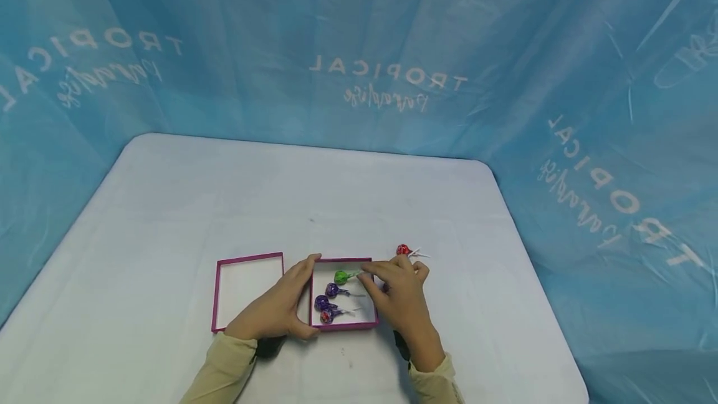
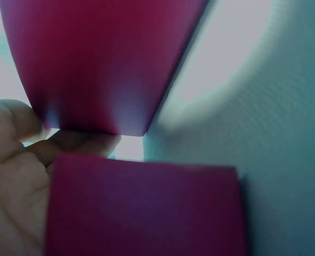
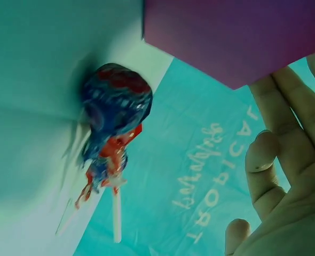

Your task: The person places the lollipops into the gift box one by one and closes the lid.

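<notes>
My left hand [image 1: 280, 301] spans the left side of a magenta-edged box [image 1: 344, 327], fingers at its far corner and thumb at the near one. In the left wrist view, fingertips [image 2: 88, 144] show behind a magenta wall. Over the box's right wall reaches my right hand [image 1: 401, 295], its thumb and index finger pinching the stick of a green lollipop [image 1: 341, 277]. Below that lie several purple-wrapped lollipops [image 1: 332, 290], sticks pointing right. Just outside the right wall, a blue-and-red lollipop [image 3: 117, 101] is mostly hidden under my right hand in the head view.
A matching shallow tray or lid [image 1: 247, 259] lies left of the box, partly behind my left hand. Beyond my right hand sits a red lollipop [image 1: 402, 250], with white sticks beside it. A white cloth covers the table [image 1: 291, 192]; blue printed curtains [image 1: 387, 30] surround it.
</notes>
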`<state>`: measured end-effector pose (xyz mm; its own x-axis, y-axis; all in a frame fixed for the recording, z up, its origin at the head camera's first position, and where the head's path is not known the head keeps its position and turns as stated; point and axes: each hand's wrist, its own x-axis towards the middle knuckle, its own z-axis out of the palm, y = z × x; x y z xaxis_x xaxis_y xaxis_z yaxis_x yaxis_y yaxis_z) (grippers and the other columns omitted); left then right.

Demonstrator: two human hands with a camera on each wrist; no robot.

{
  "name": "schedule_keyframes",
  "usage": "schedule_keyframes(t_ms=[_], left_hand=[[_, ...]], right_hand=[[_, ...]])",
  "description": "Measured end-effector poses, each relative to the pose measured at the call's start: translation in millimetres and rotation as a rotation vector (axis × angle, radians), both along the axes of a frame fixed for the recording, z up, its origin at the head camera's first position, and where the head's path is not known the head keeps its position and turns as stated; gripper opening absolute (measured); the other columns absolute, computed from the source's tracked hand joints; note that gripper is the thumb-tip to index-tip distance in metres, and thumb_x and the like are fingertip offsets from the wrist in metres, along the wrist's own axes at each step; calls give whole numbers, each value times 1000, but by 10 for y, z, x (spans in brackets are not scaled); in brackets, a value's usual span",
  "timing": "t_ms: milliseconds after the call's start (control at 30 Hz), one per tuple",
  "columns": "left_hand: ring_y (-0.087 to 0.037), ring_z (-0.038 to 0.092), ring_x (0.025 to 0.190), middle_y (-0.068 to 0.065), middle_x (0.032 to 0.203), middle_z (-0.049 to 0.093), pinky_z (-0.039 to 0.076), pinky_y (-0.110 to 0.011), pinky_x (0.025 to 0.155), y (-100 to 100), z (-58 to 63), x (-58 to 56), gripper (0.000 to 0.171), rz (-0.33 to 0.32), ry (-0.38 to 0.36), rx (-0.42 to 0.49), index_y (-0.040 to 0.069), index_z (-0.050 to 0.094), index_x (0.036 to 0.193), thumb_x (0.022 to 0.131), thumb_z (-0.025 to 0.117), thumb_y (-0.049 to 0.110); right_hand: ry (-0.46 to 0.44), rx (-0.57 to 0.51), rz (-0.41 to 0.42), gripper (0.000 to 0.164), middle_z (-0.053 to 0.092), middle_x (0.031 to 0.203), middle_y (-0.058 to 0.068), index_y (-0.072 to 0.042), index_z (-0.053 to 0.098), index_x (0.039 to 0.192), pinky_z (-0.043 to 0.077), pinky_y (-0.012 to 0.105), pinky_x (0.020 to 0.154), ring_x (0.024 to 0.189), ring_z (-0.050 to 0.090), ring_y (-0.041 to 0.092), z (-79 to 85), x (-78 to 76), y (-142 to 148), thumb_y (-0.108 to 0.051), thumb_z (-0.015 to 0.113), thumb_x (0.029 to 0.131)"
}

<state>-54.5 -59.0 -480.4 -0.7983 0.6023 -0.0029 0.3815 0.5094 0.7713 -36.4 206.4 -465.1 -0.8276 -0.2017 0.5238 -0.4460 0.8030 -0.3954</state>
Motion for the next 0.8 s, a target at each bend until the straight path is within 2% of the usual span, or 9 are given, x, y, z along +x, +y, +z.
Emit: schedule_keyframes(t_ms=[233, 467, 800], left_hand=[[-33, 27, 149, -16, 163, 24, 32, -54, 117, 1, -18, -13, 135, -4, 10, -8, 7, 11, 162, 59, 94, 38], [-31, 24, 151, -14, 164, 23, 30, -52, 118, 3, -13, 6, 137, 10, -8, -17, 10, 10, 162, 58, 94, 38], [-31, 26, 150, -13, 163, 24, 31, -52, 118, 18, -4, -7, 137, 2, -10, -12, 10, 11, 162, 58, 94, 38]], right_hand=[[14, -40, 7, 24, 76, 108, -9, -18, 79, 110, 18, 49, 81, 88, 49, 10, -50, 61, 76, -32, 74, 92], [7, -59, 14, 26, 76, 110, -7, -19, 78, 112, 18, 50, 80, 88, 49, 12, 6, 102, 148, -32, 74, 91], [-12, -69, -5, 32, 77, 105, -6, -17, 79, 106, 18, 52, 80, 89, 51, 12, -105, 179, 316, -30, 85, 79]])
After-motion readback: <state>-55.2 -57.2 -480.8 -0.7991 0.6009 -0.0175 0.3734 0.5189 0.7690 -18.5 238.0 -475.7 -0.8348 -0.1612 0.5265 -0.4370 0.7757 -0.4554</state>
